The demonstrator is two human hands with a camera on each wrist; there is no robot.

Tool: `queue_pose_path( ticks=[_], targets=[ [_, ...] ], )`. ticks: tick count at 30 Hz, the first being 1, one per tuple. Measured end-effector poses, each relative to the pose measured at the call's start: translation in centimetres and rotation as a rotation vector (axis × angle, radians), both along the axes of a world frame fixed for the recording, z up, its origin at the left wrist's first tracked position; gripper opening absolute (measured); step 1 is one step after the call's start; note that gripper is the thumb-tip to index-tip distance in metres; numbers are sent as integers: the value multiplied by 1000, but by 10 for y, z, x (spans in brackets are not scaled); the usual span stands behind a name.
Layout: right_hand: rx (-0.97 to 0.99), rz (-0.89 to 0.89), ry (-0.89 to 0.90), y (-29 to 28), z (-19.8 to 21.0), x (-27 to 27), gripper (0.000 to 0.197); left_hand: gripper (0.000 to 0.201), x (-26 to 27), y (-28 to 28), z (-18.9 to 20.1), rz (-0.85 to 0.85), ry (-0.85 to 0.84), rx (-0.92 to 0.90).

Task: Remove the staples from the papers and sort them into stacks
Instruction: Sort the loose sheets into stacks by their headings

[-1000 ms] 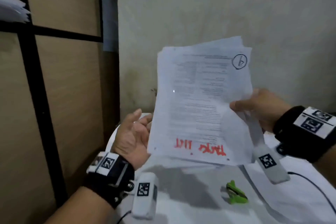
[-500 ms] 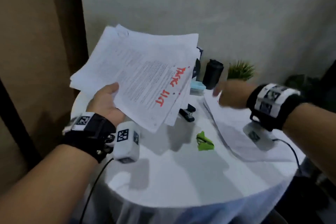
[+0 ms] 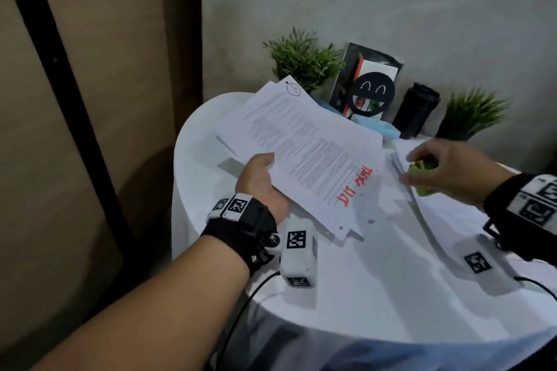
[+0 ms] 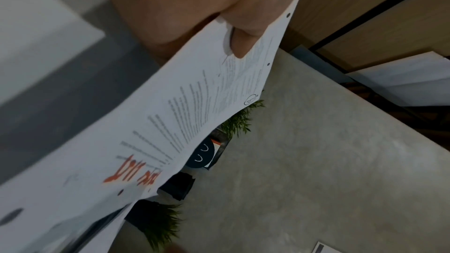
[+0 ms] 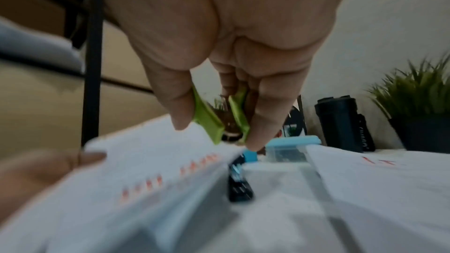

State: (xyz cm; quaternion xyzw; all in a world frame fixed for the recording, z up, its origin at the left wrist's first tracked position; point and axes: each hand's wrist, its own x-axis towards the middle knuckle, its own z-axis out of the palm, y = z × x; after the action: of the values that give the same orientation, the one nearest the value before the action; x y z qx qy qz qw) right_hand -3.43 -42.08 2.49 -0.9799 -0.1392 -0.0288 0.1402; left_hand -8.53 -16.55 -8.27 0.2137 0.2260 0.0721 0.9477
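1. Left hand (image 3: 261, 182), at lower centre of the head view, grips a sheaf of printed papers (image 3: 307, 153) by its near edge, thumb curled on top and fingers beneath, tilted above the round white table (image 3: 376, 286); red handwriting marks the top sheet's right end, and a circled mark sits at its far corner.
2. Right hand (image 3: 452, 170), at right of the frame, pinches a green staple remover (image 5: 220, 117) between thumb and fingers; the wrist view shows its two green arms held just above the papers' edge, not yet biting a staple as far as I can tell.
3. More sheets (image 3: 431, 208) lie flat on the table under and beside that hand; whether they are a finished stack I cannot tell.
4. Farther back stand a black stapler (image 5: 239, 186), a pale blue box (image 5: 289, 147), a dark cup (image 3: 417, 111), a dark packet with a smiling face (image 3: 372, 90), and two plants (image 3: 301, 60).
5. Progress, as I judge it: early; the tool is in hand, the held sheaf looks yet to be unstapled, and sorting remains.
6. Count: one sheaf held; one remover; one stapler; two plants; one cup.
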Motion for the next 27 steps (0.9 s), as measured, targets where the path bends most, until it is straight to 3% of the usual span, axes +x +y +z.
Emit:
queue_pose_path(
  ticks=[2, 4, 7, 12, 17, 21, 27],
  targets=[
    [173, 35, 20, 20, 12, -6, 35, 22, 2, -1, -3, 41, 22, 27],
    [184, 125, 46, 48, 16, -12, 36, 26, 3, -2, -6, 76, 68, 61],
    [-2, 290, 24, 90, 8, -14, 42, 23, 1, -4, -5, 55, 91, 111],
    [-241, 395, -82, 136, -18, -4, 49, 14, 7, -3, -14, 63, 117, 260],
    [-259, 429, -79, 150, -29, 3, 59, 13, 5, -7, -16, 81, 105, 297],
    [-183, 385, -131, 155, -36, 1, 41, 14, 5, -9, -15, 127, 136, 340],
    [-145, 373, -150, 156, -37, -6, 33, 18, 7, -7, -17, 97, 118, 309]
  ],
)
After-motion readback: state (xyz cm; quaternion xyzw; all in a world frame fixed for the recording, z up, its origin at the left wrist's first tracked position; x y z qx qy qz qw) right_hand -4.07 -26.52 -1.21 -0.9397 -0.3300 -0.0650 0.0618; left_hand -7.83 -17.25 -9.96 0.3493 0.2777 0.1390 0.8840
